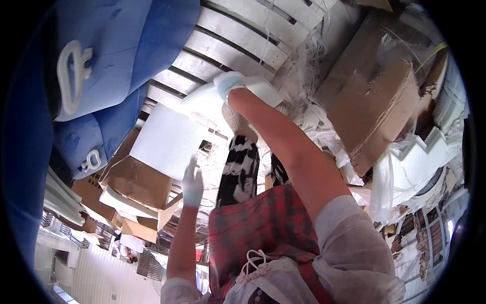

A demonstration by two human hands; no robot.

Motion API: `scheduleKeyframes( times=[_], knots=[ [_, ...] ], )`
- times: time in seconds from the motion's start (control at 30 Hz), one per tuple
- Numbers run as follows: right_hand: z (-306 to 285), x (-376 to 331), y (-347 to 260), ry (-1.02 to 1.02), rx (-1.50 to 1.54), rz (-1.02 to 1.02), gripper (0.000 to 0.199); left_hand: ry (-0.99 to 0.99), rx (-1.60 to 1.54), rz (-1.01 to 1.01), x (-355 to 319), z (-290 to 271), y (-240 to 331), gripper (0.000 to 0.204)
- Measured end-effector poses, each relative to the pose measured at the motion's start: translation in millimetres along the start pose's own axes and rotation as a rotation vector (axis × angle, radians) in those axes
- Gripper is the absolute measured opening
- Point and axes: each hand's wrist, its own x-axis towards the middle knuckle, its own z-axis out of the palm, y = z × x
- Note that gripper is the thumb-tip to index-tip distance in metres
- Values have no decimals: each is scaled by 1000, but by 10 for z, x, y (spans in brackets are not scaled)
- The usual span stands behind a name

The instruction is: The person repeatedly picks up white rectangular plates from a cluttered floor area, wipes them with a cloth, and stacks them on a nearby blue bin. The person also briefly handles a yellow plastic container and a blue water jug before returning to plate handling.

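My right hand point(231, 85), in a white glove, is stretched far forward over a bright white sheet point(266, 90). It touches or overlaps the sheet; glare hides its fingers, so I cannot tell if they grip. My left hand point(193, 185), also white-gloved, is raised lower down on the left with its fingers extended and nothing in it. Beside its fingertips is the edge of a pale, finely textured panel point(164, 139), which I cannot tell is touched or apart. An open brown carton point(136, 180) lies just below that panel.
Large blue plastic drums point(116, 40) with a white handle point(72, 76) crowd the left. Ahead lies a slatted pale surface point(238, 33). Crumpled clear plastic film point(304, 96), a torn cardboard box point(377, 111) and white ribbed packing point(420, 164) fill the right.
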Motion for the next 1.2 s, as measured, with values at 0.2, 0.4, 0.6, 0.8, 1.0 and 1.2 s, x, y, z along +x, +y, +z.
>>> scheduleKeyframes(
  times=[0.2, 0.4, 0.6, 0.8, 1.0, 1.2],
  knots=[
    [163, -516, 930, 107, 423, -174, 25, -132, -181, -220, -1741, 232, -664, 51],
    [1212, -806, 1375, 53, 333, 114, 28, -72, -232, -138, -1384, 172, -687, 49],
    [847, -540, 1426, 382, 412, 272, 22, 171, -296, 196, 464, -48, 11, 48],
    [327, 380, 1156, 675, 608, -201, 21, 296, -216, 383, 2647, -308, 1034, 49],
    [324, 719, 849, 288, 43, -170, 30, 95, -194, 232, 3124, -130, 1209, 46],
    [246, 431, 577, 405, 167, -126, 42, 242, -214, 406, 2602, -219, 1092, 46]
  ],
)
